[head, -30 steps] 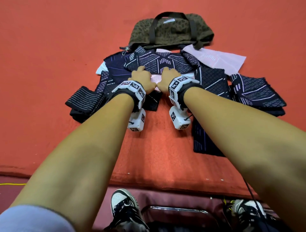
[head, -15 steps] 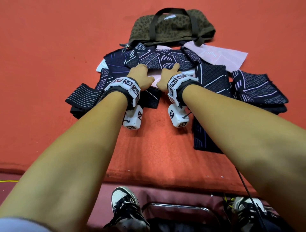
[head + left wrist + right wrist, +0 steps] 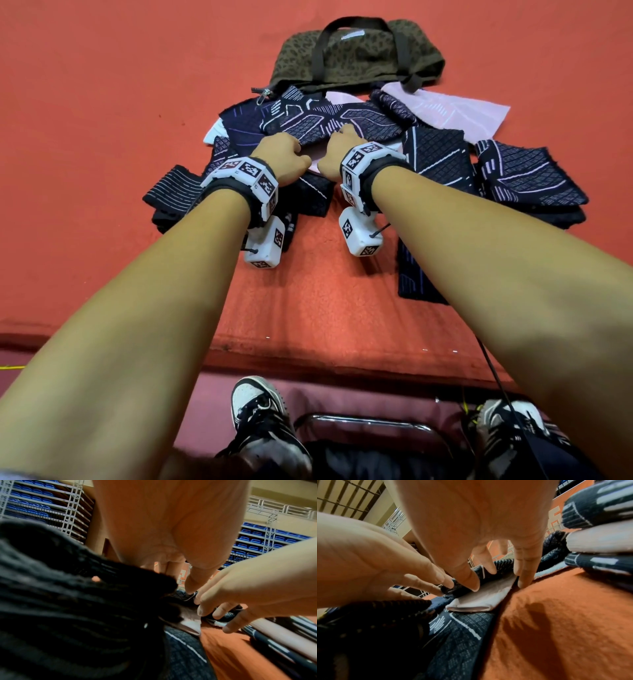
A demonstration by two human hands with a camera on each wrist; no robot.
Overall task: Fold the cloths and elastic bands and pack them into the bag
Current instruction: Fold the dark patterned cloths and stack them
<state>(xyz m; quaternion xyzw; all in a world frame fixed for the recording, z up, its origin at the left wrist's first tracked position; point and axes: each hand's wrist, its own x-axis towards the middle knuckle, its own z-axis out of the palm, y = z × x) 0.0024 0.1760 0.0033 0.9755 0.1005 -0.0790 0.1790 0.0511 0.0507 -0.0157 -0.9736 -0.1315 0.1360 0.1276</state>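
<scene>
At the centre of the pile, just before the olive bag (image 3: pixel 356 58), the patterned navy cloth (image 3: pixel 342 121) is lying across other cloths, its pink underside showing. The left hand (image 3: pixel 282 156) and right hand (image 3: pixel 337 150) are pinching its near edge with fingers clamped on the fabric. Uneven pulling is likely to skew the fold or drag neighbouring cloths along.

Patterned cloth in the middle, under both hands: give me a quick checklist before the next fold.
1. Left hand grips the patterned cloth: ok.
2. Right hand pinches the same cloth: ok, per right wrist view.
3. Pink underside turned up at the near edge: ok.
4. Cloth free of neighbouring cloths: not ok, it overlaps others.
5. Olive bag opening unzipped: cannot tell.
6. Folded stack out of the way: ok.
</scene>
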